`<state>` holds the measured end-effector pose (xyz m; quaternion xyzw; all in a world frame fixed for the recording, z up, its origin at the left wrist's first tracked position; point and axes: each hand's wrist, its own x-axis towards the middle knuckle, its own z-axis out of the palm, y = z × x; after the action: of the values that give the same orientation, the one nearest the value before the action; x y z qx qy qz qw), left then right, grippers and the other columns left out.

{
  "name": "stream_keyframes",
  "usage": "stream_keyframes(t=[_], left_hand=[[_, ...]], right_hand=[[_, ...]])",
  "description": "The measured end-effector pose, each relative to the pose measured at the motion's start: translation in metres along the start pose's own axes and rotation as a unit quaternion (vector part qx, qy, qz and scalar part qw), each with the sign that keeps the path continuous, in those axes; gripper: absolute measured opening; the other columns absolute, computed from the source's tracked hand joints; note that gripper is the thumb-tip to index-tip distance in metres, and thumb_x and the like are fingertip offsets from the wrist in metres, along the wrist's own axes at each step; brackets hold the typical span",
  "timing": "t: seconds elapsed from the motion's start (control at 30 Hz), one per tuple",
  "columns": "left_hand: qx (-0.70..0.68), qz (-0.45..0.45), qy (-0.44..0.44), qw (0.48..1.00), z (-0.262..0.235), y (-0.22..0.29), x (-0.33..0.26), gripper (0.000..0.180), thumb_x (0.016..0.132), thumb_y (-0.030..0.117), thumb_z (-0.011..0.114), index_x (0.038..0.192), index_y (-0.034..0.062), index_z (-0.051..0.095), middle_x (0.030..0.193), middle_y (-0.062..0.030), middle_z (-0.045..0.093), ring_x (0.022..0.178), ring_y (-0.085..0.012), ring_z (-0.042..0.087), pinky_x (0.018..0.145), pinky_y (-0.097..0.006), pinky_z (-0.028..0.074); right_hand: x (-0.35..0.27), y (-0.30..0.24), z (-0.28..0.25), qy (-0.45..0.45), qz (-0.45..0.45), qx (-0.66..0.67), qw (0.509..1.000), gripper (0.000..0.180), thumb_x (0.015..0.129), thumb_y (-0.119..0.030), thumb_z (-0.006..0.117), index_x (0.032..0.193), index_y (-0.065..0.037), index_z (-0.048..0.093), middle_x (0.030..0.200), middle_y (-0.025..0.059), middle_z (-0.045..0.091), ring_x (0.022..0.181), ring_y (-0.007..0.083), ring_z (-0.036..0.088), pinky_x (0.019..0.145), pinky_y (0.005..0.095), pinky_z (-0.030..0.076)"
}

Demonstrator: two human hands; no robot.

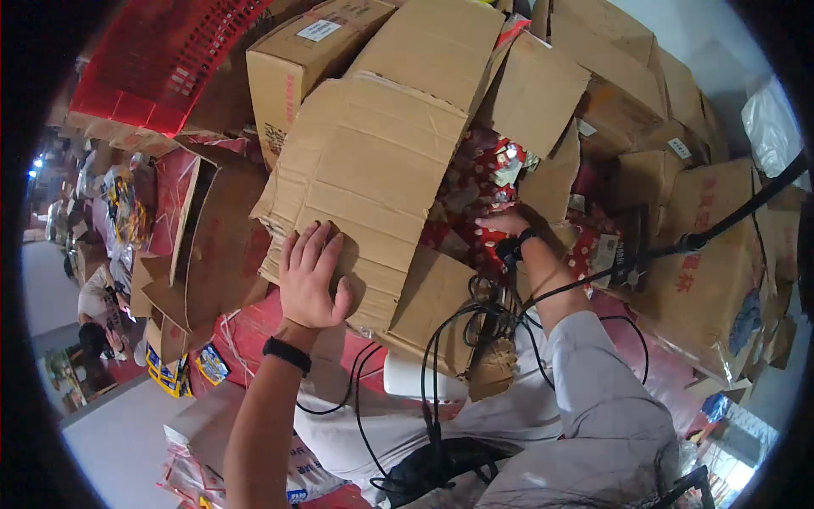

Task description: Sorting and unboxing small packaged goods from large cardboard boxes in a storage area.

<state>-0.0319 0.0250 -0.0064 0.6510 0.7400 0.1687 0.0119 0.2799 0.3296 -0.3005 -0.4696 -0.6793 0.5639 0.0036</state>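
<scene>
A large cardboard box stands in front of me with its wide, creased flap point(365, 178) folded out to the left. My left hand point(312, 276) lies flat on that flap near its lower left edge, fingers spread. My right hand point(510, 223) reaches down into the box's opening, over red patterned packets point(466, 174). Its thumb and some fingers stretch out to the left, touching or just above the packets; the other fingertips are hidden. A nearer flap point(437, 297) of the box hangs below the opening, and another flap point(532, 89) stands up at the far side.
A red plastic crate point(161, 59) is at the upper left, above an open carton point(225, 229). More cartons point(695, 263) are stacked on the right. Black cables point(437, 339) hang across my front. A person point(106, 297) is far left, near blue-and-yellow packets point(212, 363).
</scene>
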Motion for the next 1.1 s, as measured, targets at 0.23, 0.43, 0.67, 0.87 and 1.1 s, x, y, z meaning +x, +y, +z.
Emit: stream_keyframes(t=[0.23,0.43,0.67,0.87,1.1], left_hand=[[0.007,0.014,0.001,1.000,-0.002,0.003,0.004,0.060,0.076,0.036,0.053,0.127,0.0038,0.059,0.139,-0.0194,0.053,0.133,-0.0382,0.045,0.115,-0.055,0.027],[0.012,0.007,0.002,1.000,0.001,0.000,0.000,0.060,0.077,0.035,0.053,0.128,0.0040,0.059,0.139,-0.0187,0.053,0.133,-0.0384,0.044,0.116,-0.055,0.025],[0.013,0.008,0.005,1.000,0.002,0.002,0.000,0.061,0.077,0.037,0.052,0.128,0.0043,0.058,0.139,-0.0181,0.053,0.133,-0.0386,0.045,0.115,-0.055,0.026],[0.010,0.015,0.018,1.000,0.003,-0.001,-0.002,0.060,0.077,0.036,0.053,0.128,0.0049,0.058,0.139,-0.0179,0.053,0.133,-0.0383,0.045,0.115,-0.055,0.027],[0.009,0.022,0.043,0.999,0.004,0.001,-0.002,0.058,0.077,0.035,0.052,0.125,0.0042,0.059,0.136,-0.0184,0.055,0.129,-0.0392,0.048,0.113,-0.055,0.029]], right_hand=[[-0.024,-0.051,0.008,-0.081,0.105,-0.233,0.963,0.084,0.070,-0.053,0.082,0.135,-0.006,0.057,0.136,0.0106,0.059,0.123,0.0268,0.056,0.103,0.0339,0.043],[-0.049,-0.061,0.003,-0.169,0.159,-0.134,0.963,0.082,0.074,-0.050,0.078,0.139,-0.007,0.053,0.147,0.0121,0.049,0.131,0.0272,0.048,0.106,0.0332,0.041],[-0.060,-0.087,0.030,-0.225,0.055,-0.049,0.972,0.039,0.078,-0.023,0.067,0.113,-0.006,0.061,0.113,0.0155,0.065,0.101,0.0276,0.063,0.081,0.0376,0.050],[-0.088,-0.124,0.000,-0.086,-0.108,-0.093,0.986,0.052,0.070,-0.014,0.076,0.120,-0.003,0.064,0.110,0.0133,0.068,0.097,0.0245,0.065,0.082,0.0353,0.053],[-0.198,-0.172,-0.116,0.101,-0.135,0.199,0.965,0.054,0.085,-0.010,0.075,0.134,-0.004,0.053,0.126,0.0078,0.059,0.114,0.0181,0.058,0.098,0.0321,0.047]])
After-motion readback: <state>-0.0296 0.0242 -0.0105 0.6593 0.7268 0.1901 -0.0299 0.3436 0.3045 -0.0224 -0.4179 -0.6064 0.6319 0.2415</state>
